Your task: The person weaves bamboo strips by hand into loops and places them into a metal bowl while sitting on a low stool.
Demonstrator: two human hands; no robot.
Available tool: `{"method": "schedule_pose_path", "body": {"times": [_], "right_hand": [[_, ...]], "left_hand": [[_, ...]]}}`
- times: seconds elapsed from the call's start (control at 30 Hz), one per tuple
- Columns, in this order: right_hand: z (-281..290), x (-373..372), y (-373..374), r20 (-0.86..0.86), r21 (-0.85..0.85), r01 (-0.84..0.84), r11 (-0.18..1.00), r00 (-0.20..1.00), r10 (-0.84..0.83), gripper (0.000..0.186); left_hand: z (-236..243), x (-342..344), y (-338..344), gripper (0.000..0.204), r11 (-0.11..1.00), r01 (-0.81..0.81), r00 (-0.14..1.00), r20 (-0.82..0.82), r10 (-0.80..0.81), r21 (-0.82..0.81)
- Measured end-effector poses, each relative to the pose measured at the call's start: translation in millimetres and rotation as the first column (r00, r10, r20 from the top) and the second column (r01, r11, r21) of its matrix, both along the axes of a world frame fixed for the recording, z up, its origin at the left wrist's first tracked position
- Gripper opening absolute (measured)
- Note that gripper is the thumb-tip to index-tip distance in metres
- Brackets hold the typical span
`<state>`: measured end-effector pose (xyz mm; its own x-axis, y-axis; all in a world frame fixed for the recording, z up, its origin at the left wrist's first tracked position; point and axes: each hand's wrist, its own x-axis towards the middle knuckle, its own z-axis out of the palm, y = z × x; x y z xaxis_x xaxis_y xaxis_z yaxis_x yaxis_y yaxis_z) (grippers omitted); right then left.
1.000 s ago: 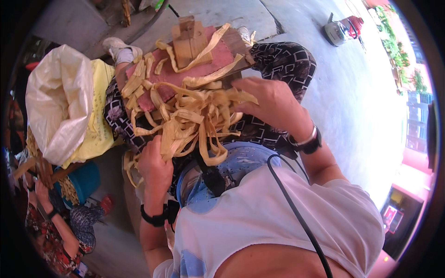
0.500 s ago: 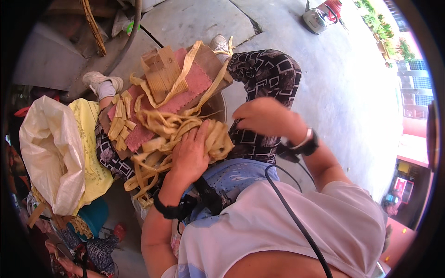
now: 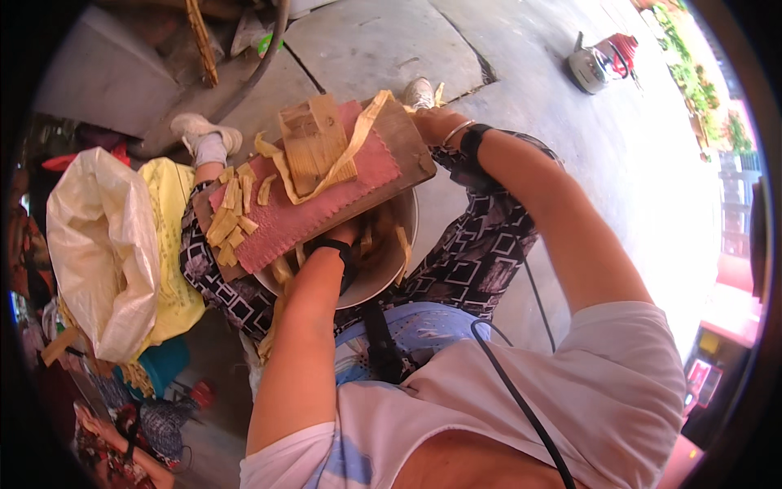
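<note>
A brown board lies across a metal pot in my lap. On it are a pink scalloped mat, a wooden block, a long pale-yellow strip and several short cut pieces. My left hand reaches down inside the pot below the board's near edge, its fingers hidden; loose strips hang by the rim. My right hand is at the board's far right corner, fingers curled; what they hold is unclear.
A white sack over a yellow one stands left, beside a teal bucket. A co-worker's hands show lower left. A kettle stands on the concrete floor, upper right. A curved hose lies ahead.
The tangled bundle of strips has left the board's near side. My left hand has dropped into the pot; my right arm has stretched forward to the far corner.
</note>
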<state>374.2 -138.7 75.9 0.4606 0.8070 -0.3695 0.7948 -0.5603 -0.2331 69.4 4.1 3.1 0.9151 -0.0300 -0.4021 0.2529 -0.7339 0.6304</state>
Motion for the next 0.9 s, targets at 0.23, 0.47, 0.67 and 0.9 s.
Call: {"method": "schedule_pose_path", "body": {"times": [0.23,0.47,0.67,0.9], "right_hand": [[-89.6,71.2,1.6,-0.190,0.599,0.407,0.689,0.909,-0.372,0.036],[-17.2,100.3,10.9,-0.025,0.526,0.101,0.845,0.994,-0.103,0.044],[35.4,107.0,-4.2,-0.688,0.412,0.665,0.623,0.675,-0.266,0.034],[217.8,44.6,-26.6,-0.718,0.590,0.650,0.479,0.694,-0.057,0.025]], "left_hand": [[91.6,6.8,-21.7,0.070,0.974,-0.141,0.974,-0.198,0.106,-0.176],[265.4,-92.6,-27.1,0.034,0.907,-0.213,0.939,0.180,0.292,-0.363],[303.1,-208.6,-2.5,0.043,0.635,-0.771,0.629,0.091,0.772,-0.057],[221.2,-251.8,-5.2,0.060,0.587,-0.755,0.655,0.300,0.693,0.293]]}}
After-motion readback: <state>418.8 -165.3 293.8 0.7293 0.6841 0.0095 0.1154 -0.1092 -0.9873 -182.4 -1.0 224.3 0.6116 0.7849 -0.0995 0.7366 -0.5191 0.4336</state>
